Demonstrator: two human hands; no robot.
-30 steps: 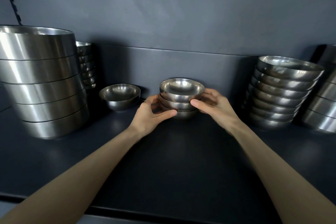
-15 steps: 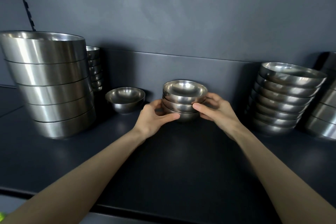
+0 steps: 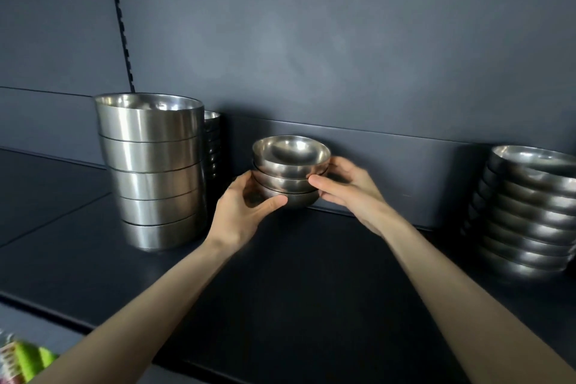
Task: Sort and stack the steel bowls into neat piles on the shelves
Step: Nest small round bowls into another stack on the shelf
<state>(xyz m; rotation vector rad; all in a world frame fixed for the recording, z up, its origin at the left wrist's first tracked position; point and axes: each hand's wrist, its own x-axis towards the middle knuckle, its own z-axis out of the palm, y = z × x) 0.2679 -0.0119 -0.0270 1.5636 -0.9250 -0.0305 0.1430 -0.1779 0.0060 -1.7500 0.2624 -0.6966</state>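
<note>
A pile of three small steel bowls [image 3: 291, 162] is held between both hands, just above or on the dark shelf [image 3: 280, 290] near the back wall. My left hand [image 3: 246, 212] grips its lower left side, thumb on the bottom bowl. My right hand [image 3: 349, 190] clasps the right side, thumb on the middle bowl. To the left stands a tall stack of large steel bowls [image 3: 152, 171], with a narrow stack of small bowls [image 3: 213, 140] behind it. The single bowl seen earlier is not visible.
A leaning stack of medium steel bowls [image 3: 526, 212] stands at the right edge of the shelf. A black slotted rail [image 3: 120, 25] runs up the wall at the left. Something green and white [image 3: 28, 358] shows below the shelf's front edge.
Both hands have carried the three-bowl pile to the left, close to the tall stack. The lone bowl that sat between them has gone out of sight. The view has swung left.
</note>
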